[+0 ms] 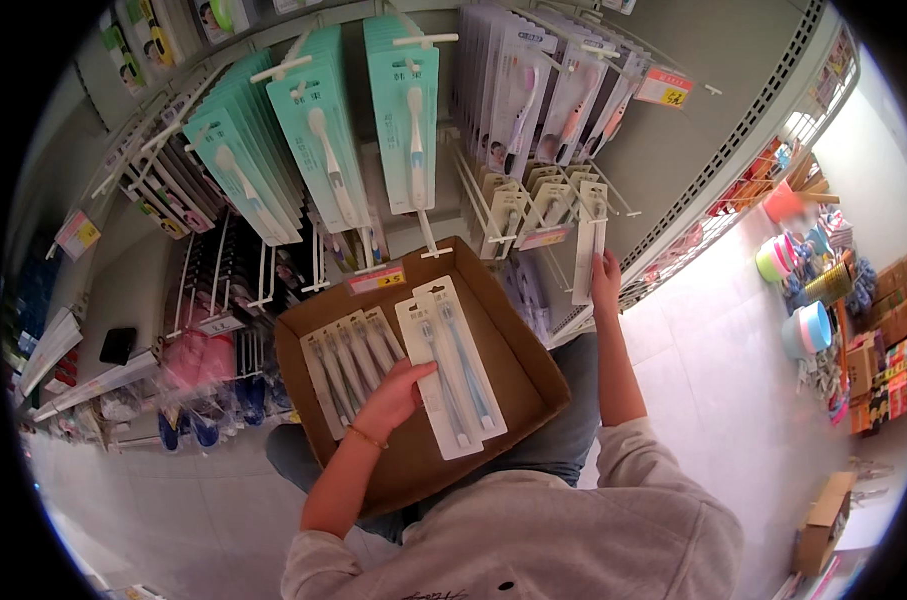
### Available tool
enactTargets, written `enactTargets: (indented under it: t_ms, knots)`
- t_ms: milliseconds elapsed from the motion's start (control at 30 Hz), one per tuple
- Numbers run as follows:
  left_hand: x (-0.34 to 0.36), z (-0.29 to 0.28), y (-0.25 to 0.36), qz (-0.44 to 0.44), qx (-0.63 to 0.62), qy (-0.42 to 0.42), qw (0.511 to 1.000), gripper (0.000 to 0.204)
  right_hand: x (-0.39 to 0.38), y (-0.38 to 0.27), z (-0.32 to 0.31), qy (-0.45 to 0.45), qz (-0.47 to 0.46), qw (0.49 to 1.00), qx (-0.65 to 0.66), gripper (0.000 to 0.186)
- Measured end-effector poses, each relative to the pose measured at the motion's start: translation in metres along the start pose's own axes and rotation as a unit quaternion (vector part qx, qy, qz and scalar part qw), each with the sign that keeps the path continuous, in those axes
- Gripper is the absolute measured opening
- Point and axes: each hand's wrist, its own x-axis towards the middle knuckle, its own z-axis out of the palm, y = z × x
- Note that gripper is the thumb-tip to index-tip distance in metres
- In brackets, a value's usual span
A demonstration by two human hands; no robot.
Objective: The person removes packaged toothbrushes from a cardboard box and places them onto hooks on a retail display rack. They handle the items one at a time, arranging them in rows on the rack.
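My left hand [393,398] is closed on the edge of two white-carded toothbrush packs [461,375], which overlap like a fan above an open brown cardboard box [529,372]. The box rests tilted across my lap. Inside it, to the left of that hand, several more toothbrush packs [338,350] lie side by side. Out to the right, the fingers of my right hand [605,285] are closed on the edge of a narrow, upright toothbrush pack [589,240]. Its top is beside the wire hooks; whether it hangs on one cannot be made out.
Green-carded toothbrushes [323,150] hang in rows ahead, with purple-carded toothbrushes [518,100] to their right. Bare hook ends [435,252] stick out above the box. A black phone-like object [118,346] lies on a ledge at left. Buckets [805,330] stand across the aisle.
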Motion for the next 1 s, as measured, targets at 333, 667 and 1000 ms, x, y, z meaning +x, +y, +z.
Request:
enactTargets:
  t_ms: [333, 667, 1000]
  knots:
    - [0.0, -0.005, 0.0, 0.008, -0.012, -0.017, 1.0, 0.039, 0.06, 0.024, 0.032, -0.01, -0.005, 0.999, -0.042, 0.058]
    - [0.017, -0.002, -0.008, 0.001, -0.021, -0.05, 0.999, 0.035, 0.029, 0.051, 0.024, 0.071, -0.192, 0.938, -0.281, 0.06]
    - [-0.001, -0.004, -0.006, 0.019, -0.03, 0.012, 0.999, 0.037, -0.223, -0.128, 0.043, -0.483, 0.18, 0.852, 0.085, 0.034]
